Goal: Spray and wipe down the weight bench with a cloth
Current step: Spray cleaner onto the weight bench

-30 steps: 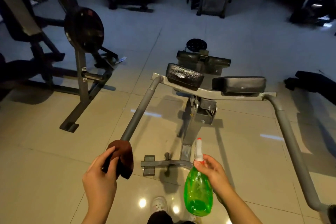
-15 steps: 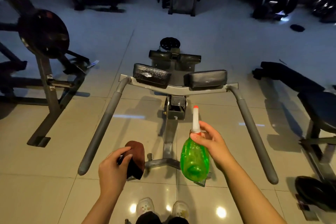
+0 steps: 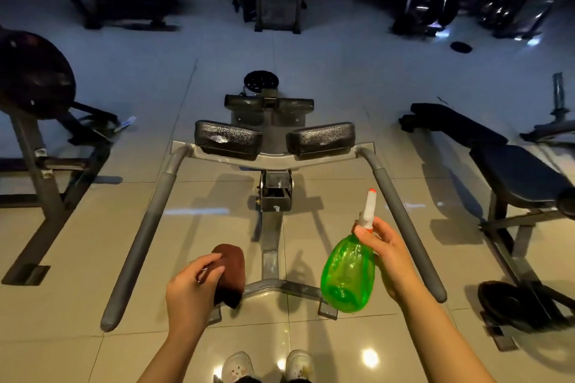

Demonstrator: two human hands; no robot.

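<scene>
Hands held cloth and sprayer short of the bench pads.

The left hand (image 3: pixel 193 284) gripped a brown cloth (image 3: pixel 230 274); the right hand (image 3: pixel 384 253) clasped a green spray bottle (image 3: pixel 347 275) by its neck — the two black pads (image 3: pixel 228 139) lay at twelve o'clock, well apart, between grey handle bars (image 3: pixel 146 236).

Gym floor, padded weight bench (image 3: pixel 516 171), plate-loaded machine (image 3: pixel 34 84), grey-handled frame (image 3: pixel 273 158), pale glossy tiles (image 3: pixel 77 258)
</scene>
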